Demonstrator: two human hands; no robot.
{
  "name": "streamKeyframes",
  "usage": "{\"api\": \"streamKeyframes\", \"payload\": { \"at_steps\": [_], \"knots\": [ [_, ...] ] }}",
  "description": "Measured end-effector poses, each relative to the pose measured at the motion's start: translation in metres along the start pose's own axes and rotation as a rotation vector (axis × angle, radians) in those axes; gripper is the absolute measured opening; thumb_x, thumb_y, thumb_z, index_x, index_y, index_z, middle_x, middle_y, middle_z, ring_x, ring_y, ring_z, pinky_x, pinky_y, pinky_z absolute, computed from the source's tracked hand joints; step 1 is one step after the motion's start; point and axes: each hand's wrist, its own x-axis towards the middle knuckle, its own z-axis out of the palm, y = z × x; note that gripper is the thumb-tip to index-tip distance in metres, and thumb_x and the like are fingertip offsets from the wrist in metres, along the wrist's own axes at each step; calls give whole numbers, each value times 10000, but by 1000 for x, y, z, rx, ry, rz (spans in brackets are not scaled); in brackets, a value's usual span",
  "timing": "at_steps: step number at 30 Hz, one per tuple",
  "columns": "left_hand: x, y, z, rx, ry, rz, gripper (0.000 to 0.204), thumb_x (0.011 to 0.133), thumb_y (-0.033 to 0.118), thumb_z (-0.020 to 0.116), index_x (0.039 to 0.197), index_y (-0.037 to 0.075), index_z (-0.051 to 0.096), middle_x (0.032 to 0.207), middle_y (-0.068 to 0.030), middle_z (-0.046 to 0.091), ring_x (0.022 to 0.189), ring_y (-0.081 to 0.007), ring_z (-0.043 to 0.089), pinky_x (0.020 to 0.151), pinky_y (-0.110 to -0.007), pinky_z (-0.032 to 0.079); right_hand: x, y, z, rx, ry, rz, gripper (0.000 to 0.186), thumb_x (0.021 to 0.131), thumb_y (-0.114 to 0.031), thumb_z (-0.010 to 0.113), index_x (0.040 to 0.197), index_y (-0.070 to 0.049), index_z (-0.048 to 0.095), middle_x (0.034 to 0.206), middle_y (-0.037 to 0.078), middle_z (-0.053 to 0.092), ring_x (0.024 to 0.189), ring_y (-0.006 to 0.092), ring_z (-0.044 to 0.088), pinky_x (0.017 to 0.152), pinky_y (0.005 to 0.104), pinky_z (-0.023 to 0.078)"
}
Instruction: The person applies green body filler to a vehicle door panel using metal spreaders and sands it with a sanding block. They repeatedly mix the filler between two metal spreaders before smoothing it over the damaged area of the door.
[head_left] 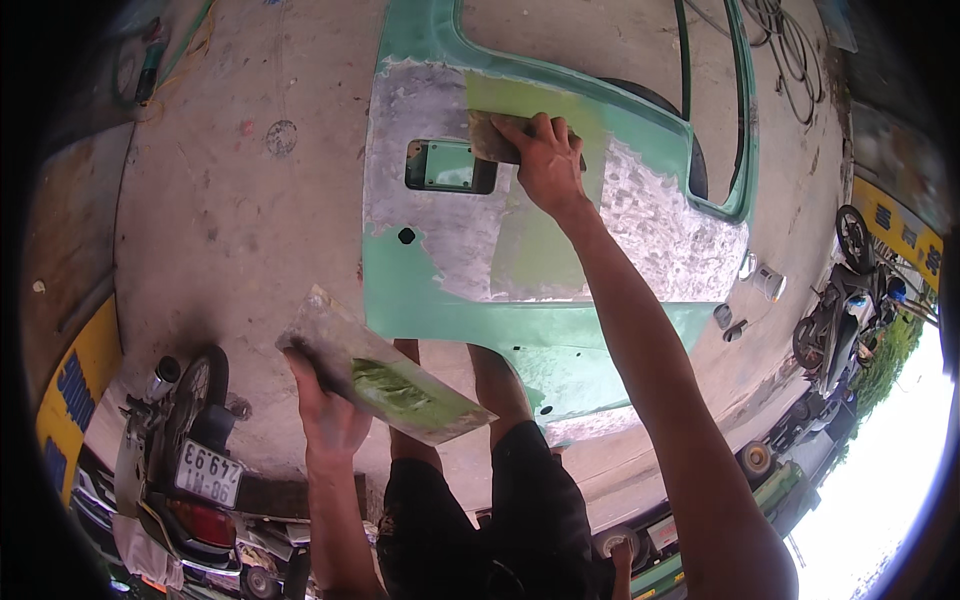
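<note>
A person's left hand, at the lower left, has its grip closed around the edge of a flat, grey rectangular board that tilts down to the right; a mound of olive-green paste sits on its right half. The right hand reaches up and forward, its grip pinched around a dark, flat, wide-bladed spreader whose blade lies against a large mint-green vehicle body panel, just beside the upper right of a rectangular recess. The panel fills the upper centre, with whitish-grey sanded patches and a broad band of green filler running down from the spreader area. Beyond the panel is a bare concrete floor. A motorcycle stands at lower left, another at far right. A coil of dark cable lies at upper right.
</note>
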Motion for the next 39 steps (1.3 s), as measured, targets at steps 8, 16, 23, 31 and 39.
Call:
{"api": "streamKeyframes", "payload": {
  "at_steps": [8, 16, 23, 31, 39],
  "knots": [
    [2, 6, -18, -75, 41, 46, 634, 1000, 579, 393, 1458, 141, 385, 1349, -12, 525, 1222, -188, 488, 1060, -370, 368, 92, -37, 27, -9, -1, 60, 610, 818, -38, 575, 1344, -346, 590, 1227, 110, 487, 1178, 357, 455, 956, 606, 381],
    [7, 22, -24, 300, 279, 200, 908, 871, -14, 682, 1514, -41, 42, 1414, -179, 431, 1266, -187, 421, 1107, -320, 303, 23, -66, 52, 39, 8, 83, 673, 767, 16, 585, 1339, -339, 591, 1182, 91, 471, 1149, 345, 430, 963, 613, 347],
    [5, 42, -25, -243, 5, 139, 722, 998, 330, 554, 1537, 53, 163, 1468, -96, 401, 1300, -190, 414, 1124, -342, 303, 26, -72, 12, 78, -102, 53, 669, 767, 11, 598, 1337, -339, 596, 1178, 97, 489, 1171, 336, 450, 964, 577, 362],
    [11, 35, -42, -275, -40, 133, 678, 1037, 376, 496, 1551, 93, 157, 1499, -76, 361, 1311, -200, 396, 1135, -350, 294, 119, -81, 35, -28, 76, 95, 552, 812, -56, 603, 1306, -301, 612, 1249, 121, 483, 1192, 385, 438, 971, 626, 367],
    [22, 42, -46, -492, -66, 118, 749, 1008, 214, 572, 1548, 64, 74, 1501, -91, 342, 1291, -207, 410, 1113, -355, 338, 89, -108, 51, -3, 21, 135, 574, 769, -76, 643, 1304, -280, 615, 1243, 121, 478, 1210, 384, 419, 974, 649, 350]
  ]
}}
